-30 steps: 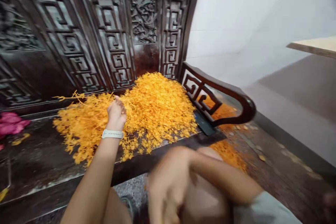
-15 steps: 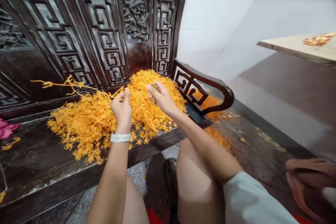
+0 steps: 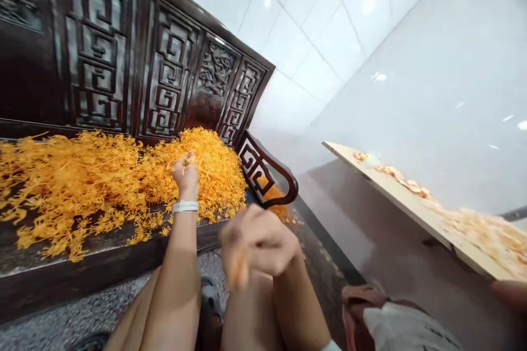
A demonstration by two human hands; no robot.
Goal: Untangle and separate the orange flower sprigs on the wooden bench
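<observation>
A wide pile of orange-yellow stringy pieces (image 3: pixel 78 181) covers the dark wooden bench seat. My left hand (image 3: pixel 186 175), with a pale band at the wrist, is over the pile's right part, its fingers closed in a pinch; what they hold, if anything, is too small to name. My right hand (image 3: pixel 261 241) is raised over my knees, nearer to the camera and smeared by motion. An orange blur shows at its fingers, and I cannot make out what it is or how the fingers are set.
The bench has a carved back (image 3: pixel 164 71) and a curved armrest (image 3: pixel 288 186). At the right a pale board (image 3: pixel 395 197) bears orange and cream pieces. More orange bits lie on the floor beyond the armrest. A reddish-brown object (image 3: pixel 358 299) with pale cloth is at lower right.
The view has swung right, showing more of the board. My right hand has come away from the pile, down toward my knees. The long yellow strand by my left hand no longer shows.
</observation>
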